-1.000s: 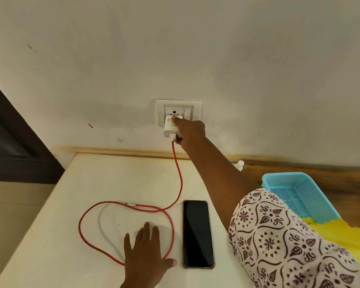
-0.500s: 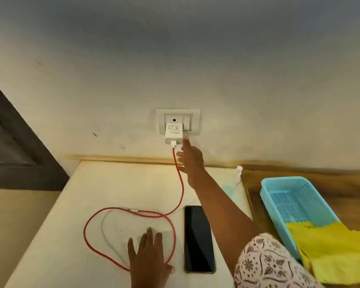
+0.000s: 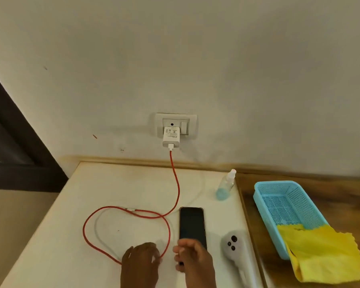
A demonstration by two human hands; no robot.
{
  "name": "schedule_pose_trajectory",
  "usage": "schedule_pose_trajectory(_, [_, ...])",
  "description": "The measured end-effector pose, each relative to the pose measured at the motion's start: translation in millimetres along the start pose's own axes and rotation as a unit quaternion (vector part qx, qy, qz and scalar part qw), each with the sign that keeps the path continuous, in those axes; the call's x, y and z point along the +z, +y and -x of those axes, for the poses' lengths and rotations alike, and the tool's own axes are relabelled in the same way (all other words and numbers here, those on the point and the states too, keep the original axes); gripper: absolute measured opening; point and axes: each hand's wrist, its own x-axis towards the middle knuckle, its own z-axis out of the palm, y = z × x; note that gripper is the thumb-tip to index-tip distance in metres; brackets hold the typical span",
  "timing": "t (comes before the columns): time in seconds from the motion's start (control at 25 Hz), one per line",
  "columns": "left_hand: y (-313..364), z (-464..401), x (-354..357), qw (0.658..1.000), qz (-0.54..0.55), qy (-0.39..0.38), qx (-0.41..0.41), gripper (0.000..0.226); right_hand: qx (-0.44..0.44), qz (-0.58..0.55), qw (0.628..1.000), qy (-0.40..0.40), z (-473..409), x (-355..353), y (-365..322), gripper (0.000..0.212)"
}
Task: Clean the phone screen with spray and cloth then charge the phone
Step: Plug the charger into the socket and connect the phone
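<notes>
The phone (image 3: pixel 192 225) lies face up near the front edge of the white table (image 3: pixel 71 225), its lower end under the right hand (image 3: pixel 192 261), whose fingers curl over it; whether they actually grip it is unclear. The left hand (image 3: pixel 140 259) rests just left, fingers curled on the red cable (image 3: pixel 176 183), which loops up to the charger (image 3: pixel 171 137) in the wall socket (image 3: pixel 176 121). The spray bottle (image 3: pixel 226 187) stands toward the table's back right corner, while the yellow cloth (image 3: pixel 322 252) drapes over the blue basket (image 3: pixel 279 202).
</notes>
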Motion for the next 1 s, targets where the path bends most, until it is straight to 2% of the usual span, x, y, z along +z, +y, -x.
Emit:
schedule_pose_trajectory(0.04, [4,1,-2,0.999,0.032,0.016,0.008,0.015,0.009,0.004,1.0,0.001,0,0,0,0.007])
schedule_pose_trajectory(0.08, [4,2,-2,0.993,0.08,0.074,0.042,0.018,0.021,0.004,1.0,-0.002,-1,1,-3,0.007])
schedule_pose_trajectory(0.16, [5,9,-4,0.969,0.189,0.122,0.105,0.014,0.082,-0.068,0.994,-0.028,-1,0,-15,0.024])
schedule_pose_trajectory(0.2, [6,11,-6,0.963,0.193,0.129,0.137,0.018,0.102,-0.12,0.986,-0.053,-2,-3,-22,0.035])
schedule_pose_trajectory(0.24, [5,16,-6,0.96,0.194,0.105,0.173,0.026,0.11,-0.169,0.977,-0.075,-3,-7,-31,0.043])
schedule_pose_trajectory(0.28, [6,23,-5,0.962,0.2,0.049,0.179,0.034,0.106,-0.203,0.969,-0.092,-4,-11,-38,0.047])
schedule_pose_trajectory(0.36, [14,25,-7,0.976,0.128,-0.025,0.176,0.044,0.092,-0.222,0.966,-0.094,-7,-20,-47,0.044])
schedule_pose_trajectory(0.4, [11,20,-7,0.981,0.052,-0.057,0.18,0.04,0.091,-0.22,0.968,-0.082,-10,-22,-48,0.041])
schedule_pose_trajectory(0.44, [5,11,-6,0.98,0.015,-0.124,0.155,0.029,0.093,-0.215,0.97,-0.071,-12,-24,-47,0.037])
schedule_pose_trajectory(0.48, [2,5,-4,0.977,-0.009,-0.157,0.144,0.019,0.098,-0.209,0.971,-0.066,-12,-25,-45,0.033])
schedule_pose_trajectory(0.52, [-7,4,6,0.973,-0.048,-0.183,0.131,0.022,0.103,-0.198,0.972,-0.067,-13,-24,-42,0.03])
schedule_pose_trajectory(0.56, [-10,1,8,0.957,-0.086,-0.252,0.119,0.029,0.106,-0.187,0.974,-0.071,-14,-24,-38,0.028])
schedule_pose_trajectory(0.64, [-8,1,7,0.939,-0.092,-0.321,0.08,0.028,0.091,-0.173,0.977,-0.079,-16,-22,-36,0.027])
schedule_pose_trajectory(0.72, [-7,4,-3,0.951,-0.101,-0.289,0.03,0.022,0.053,-0.175,0.98,-0.078,-23,-22,-45,0.028])
schedule_pose_trajectory(0.84, [-21,1,-9,0.962,-0.133,-0.232,0.057,0.035,-0.005,-0.154,0.984,-0.09,-34,-21,-66,0.026])
schedule_pose_trajectory(0.96, [-27,-6,-27,0.972,-0.11,-0.204,0.044,0.019,-0.016,-0.07,0.993,-0.09,-43,-8,-84,0.026])
schedule_pose_trajectory(1.0, [-27,-6,-30,0.968,-0.136,-0.206,0.051,0.02,-0.008,-0.039,0.996,-0.084,-46,-1,-87,0.024])
